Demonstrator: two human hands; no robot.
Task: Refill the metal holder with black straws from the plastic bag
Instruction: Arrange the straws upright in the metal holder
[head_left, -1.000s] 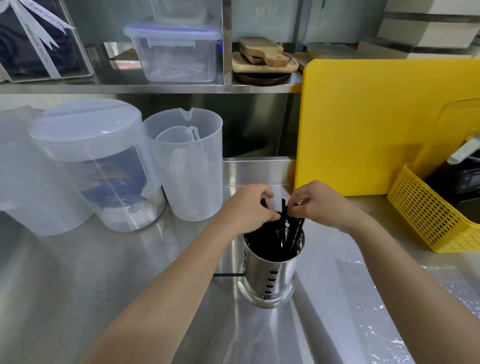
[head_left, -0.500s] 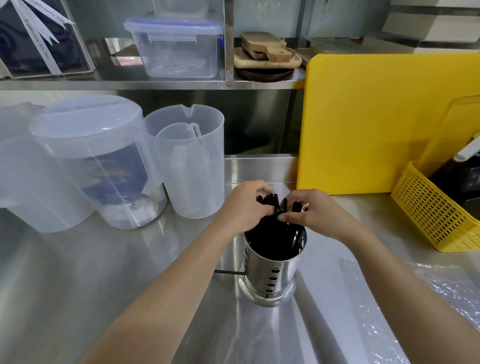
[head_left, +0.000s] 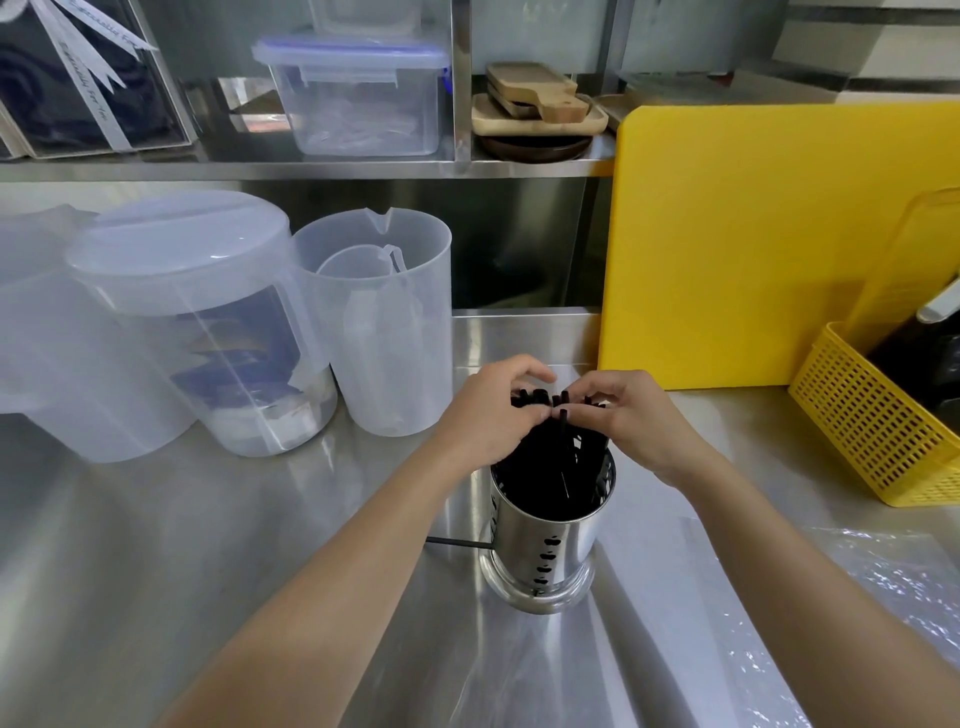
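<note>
A shiny perforated metal holder (head_left: 545, 558) stands on the steel counter, packed with upright black straws (head_left: 550, 467). My left hand (head_left: 488, 410) curls around the straw tops from the left. My right hand (head_left: 634, 415) pinches the tops from the right, and its fingertips nearly meet those of the left. One loose black straw (head_left: 457, 543) lies flat on the counter, poking out left from behind the holder. The clear plastic bag (head_left: 862, 587) lies crumpled at the lower right.
Two translucent lidded tubs (head_left: 197, 322) and a clear measuring jug (head_left: 379, 322) stand at the left. A yellow cutting board (head_left: 753, 244) leans at the back right, beside a yellow basket (head_left: 872, 415). A shelf above carries a plastic box (head_left: 358, 93) and wooden boards (head_left: 540, 104).
Both hands have closed in over the straw tops and gathered them together. The straws stand more upright and bunched than a second ago.
</note>
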